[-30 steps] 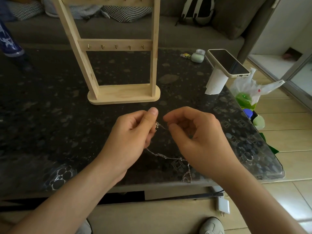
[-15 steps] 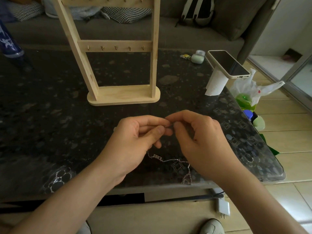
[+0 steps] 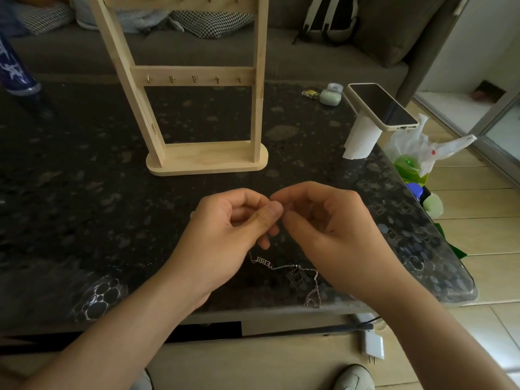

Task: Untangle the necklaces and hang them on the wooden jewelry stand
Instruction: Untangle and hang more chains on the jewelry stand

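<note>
Head view: left hand (image 3: 225, 235) and right hand (image 3: 337, 237) pinch the necklace (image 3: 281, 266), grips closed, likely untangling (stand (image 3: 208, 159) bare); next, separate strands.

A silver necklace (image 3: 284, 266) is pinched between the curled fingertips of the left grip (image 3: 225, 237) and the right grip (image 3: 337, 235), which are held tip to tip above the dark speckled desk (image 3: 84, 178). The rest of the chain, with a small lettered pendant (image 3: 261, 261), is trailed from under the left grip onto the desk. Behind them the wooden jewelry stand (image 3: 208, 161) is set upright, a row of hooks on its crossbar.
</note>
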